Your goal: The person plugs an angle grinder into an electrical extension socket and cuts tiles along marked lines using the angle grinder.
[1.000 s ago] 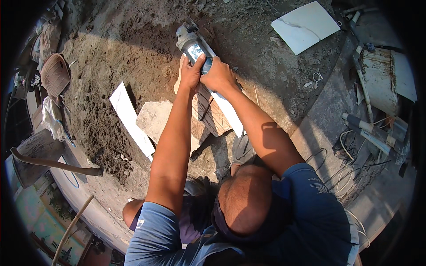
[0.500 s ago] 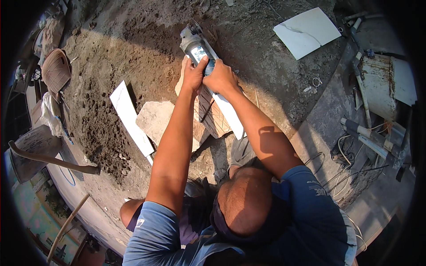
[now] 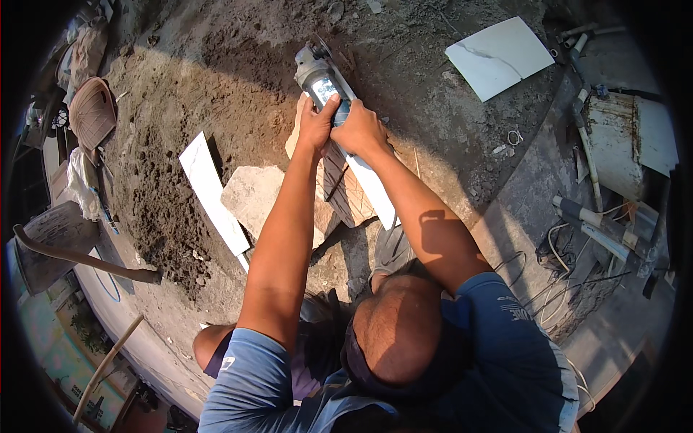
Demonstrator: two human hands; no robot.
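Both of my hands are wrapped round the body of an angle grinder (image 3: 323, 81), its head pointing away from me. My left hand (image 3: 316, 124) grips its left side, thumb laid along the top. My right hand (image 3: 361, 130) is closed round the rear part from the right. Beneath the grinder a narrow white tile strip (image 3: 377, 191) runs back toward my foot, its far part hidden by the tool and my right hand. Under the strip lies a wood-grained board (image 3: 352, 193). A pale stone slab (image 3: 253, 193) rests beside my left forearm.
Another white tile strip (image 3: 211, 193) lies on the soil at the left, and a larger white tile piece (image 3: 499, 59) at the far right. A wooden-handled tool (image 3: 94, 265) stands at the left edge. Pipes (image 3: 593, 216) and loose cable (image 3: 554, 252) clutter the right side.
The grinder's head has dipped very slightly toward me. Both hands keep the same hold, and the tile pieces lie where they were.
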